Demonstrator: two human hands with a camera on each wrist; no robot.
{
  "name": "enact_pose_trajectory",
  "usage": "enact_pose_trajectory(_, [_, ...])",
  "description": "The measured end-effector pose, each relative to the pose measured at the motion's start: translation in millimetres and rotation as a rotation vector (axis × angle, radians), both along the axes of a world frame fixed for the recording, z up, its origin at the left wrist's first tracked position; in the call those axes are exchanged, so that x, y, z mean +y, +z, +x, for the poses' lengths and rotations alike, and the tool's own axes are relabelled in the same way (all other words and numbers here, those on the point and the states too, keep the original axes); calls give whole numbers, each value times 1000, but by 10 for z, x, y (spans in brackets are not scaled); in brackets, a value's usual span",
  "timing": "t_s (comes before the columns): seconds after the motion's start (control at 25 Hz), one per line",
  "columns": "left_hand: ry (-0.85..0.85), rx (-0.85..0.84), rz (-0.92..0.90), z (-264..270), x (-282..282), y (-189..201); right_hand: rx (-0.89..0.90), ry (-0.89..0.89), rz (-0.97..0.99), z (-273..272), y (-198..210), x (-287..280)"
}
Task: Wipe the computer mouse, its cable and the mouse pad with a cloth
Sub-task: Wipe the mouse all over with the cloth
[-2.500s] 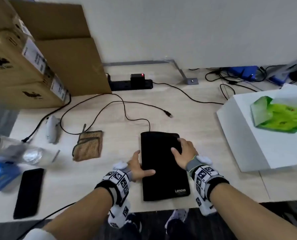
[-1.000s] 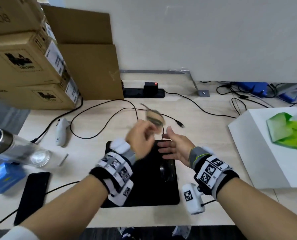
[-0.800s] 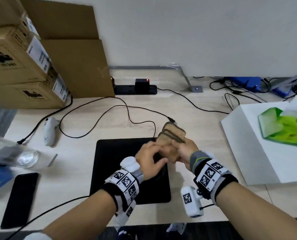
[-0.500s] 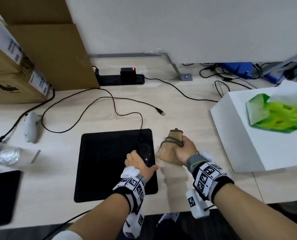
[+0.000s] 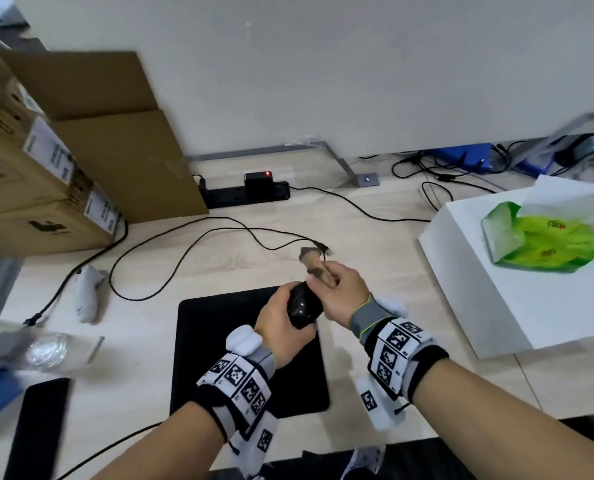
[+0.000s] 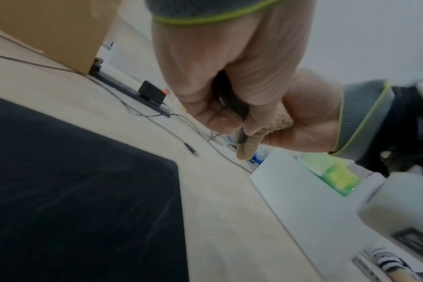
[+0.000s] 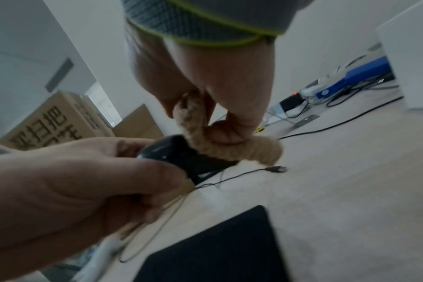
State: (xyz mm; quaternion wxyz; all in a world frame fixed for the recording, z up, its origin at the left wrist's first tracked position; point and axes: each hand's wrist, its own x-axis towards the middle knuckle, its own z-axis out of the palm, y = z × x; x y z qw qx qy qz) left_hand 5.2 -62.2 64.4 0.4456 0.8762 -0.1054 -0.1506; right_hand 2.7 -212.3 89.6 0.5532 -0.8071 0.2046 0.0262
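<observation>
My left hand (image 5: 281,320) grips the black computer mouse (image 5: 302,306) and holds it lifted above the black mouse pad (image 5: 219,341). My right hand (image 5: 340,289) clutches the bunched tan cloth (image 5: 314,263) and presses it against the mouse's front end. In the right wrist view the cloth (image 7: 229,148) lies over the mouse (image 7: 172,150) held by the left hand (image 7: 85,181). In the left wrist view the mouse (image 6: 229,99) shows only as a dark sliver between curled fingers, beside the cloth (image 6: 258,137). The mouse cable (image 5: 184,261) loops across the desk to a loose USB plug (image 5: 325,249).
Cardboard boxes (image 5: 46,174) stack at the back left. A black power strip (image 5: 250,195) lies by the wall. A white box (image 5: 496,289) with a green bag (image 5: 537,240) stands at the right. A white device (image 5: 87,296), a bottle (image 5: 29,348) and a phone (image 5: 36,427) lie at the left.
The left hand has lifted the mouse off the pad. The right hand has brought the cloth against the mouse.
</observation>
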Motion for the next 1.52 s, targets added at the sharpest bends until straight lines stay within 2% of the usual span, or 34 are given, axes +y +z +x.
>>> enact_pose_trajectory(0.08, [31,-40,16,56,7,111,-4,196,90,-1,94,138])
enact_pose_trajectory(0.2, [77,-18,154,164,79,248,-184,412,-130,-172,130,340])
enact_pose_trajectory(0.28, [-17,-79,96,168,130,274,-328,378,-299,-191,76,329])
enact_pose_trajectory(0.32, [-64,-86,32,158,157,282,-314,296,-330,-118,45,245])
enact_pose_trajectory(0.4, [-118,-92,-43,136,206,337,-148,57,-319,82,25,57])
enact_pose_trajectory(0.44, [-131,-101,-43,140,199,372,-75,-3,-308,140,30,30])
enact_pose_trajectory(0.52, [-63,-143,-37,176,136,411,-120,36,-378,110,73,163])
enact_pose_trajectory(0.6, [88,-183,8,204,85,543,-311,119,-400,-36,170,407])
enact_pose_trajectory(0.68, [37,-184,-35,256,146,559,-383,95,-391,-1,179,414])
enact_pose_trajectory(0.76, [-108,-137,-61,268,242,600,-209,-58,-328,223,170,224])
enact_pose_trajectory(0.8, [-131,-122,-58,254,263,636,-104,-108,-296,271,193,177])
enact_pose_trajectory(0.84, [-103,-129,-49,254,254,650,-83,-116,-310,264,207,186])
enact_pose_trajectory(0.92, [94,-175,33,257,145,737,-251,3,-411,117,303,378])
enact_pose_trajectory(0.96, [182,-177,148,256,108,800,-358,86,-430,6,369,494])
enact_pose_trajectory(1.0, [197,-208,199,260,115,788,-430,143,-431,-44,337,547])
enact_pose_trajectory(1.04, [166,-226,134,281,161,742,-457,156,-429,-19,321,526])
enact_pose_trajectory(1.08, [88,-208,32,300,226,697,-425,97,-395,68,317,452])
enact_pose_trajectory(1.16, [-65,-155,-100,317,346,670,-214,-59,-281,285,346,272])
enact_pose_trajectory(1.24, [-96,-125,-162,334,365,703,-55,-118,-204,359,406,166])
enact_pose_trajectory(1.36, [-65,-6,-314,412,360,744,-118,-100,-153,372,477,209])
enact_pose_trajectory(1.44, [-34,63,-366,439,365,730,-210,-48,-273,315,474,282])
enact_pose_trajectory(1.52, [-3,43,-347,454,337,730,-352,58,-428,218,483,439])
